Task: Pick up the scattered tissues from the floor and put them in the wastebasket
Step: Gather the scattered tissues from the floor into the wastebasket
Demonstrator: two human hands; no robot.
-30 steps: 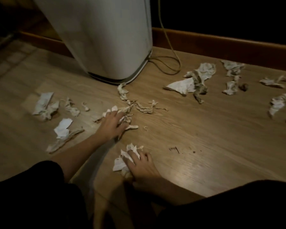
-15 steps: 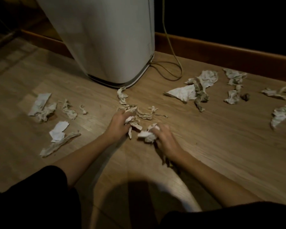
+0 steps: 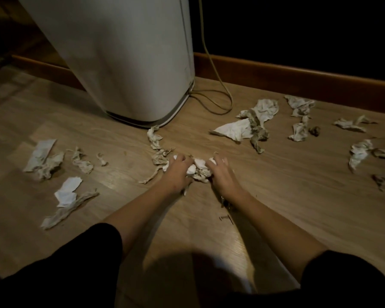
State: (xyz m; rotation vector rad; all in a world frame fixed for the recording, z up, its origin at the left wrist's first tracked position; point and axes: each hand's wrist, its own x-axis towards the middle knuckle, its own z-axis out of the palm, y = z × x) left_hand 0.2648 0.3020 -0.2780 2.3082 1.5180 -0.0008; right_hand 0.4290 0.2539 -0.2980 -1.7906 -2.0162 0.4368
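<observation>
Dim home room: wood-look plank floor [image 3: 276, 196], wooden skirting board [image 3: 298, 76] along the wall, tall white appliance [image 3: 124, 63] with power cord [image 3: 211, 63] trailing.

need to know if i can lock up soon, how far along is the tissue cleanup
Early. Nothing shows as binned. In hand: left hand and right hand grip one tissue bunch on the floor. Left to do: tissues on the left, a twisted strip by the white unit, and many pieces on the right.
</observation>
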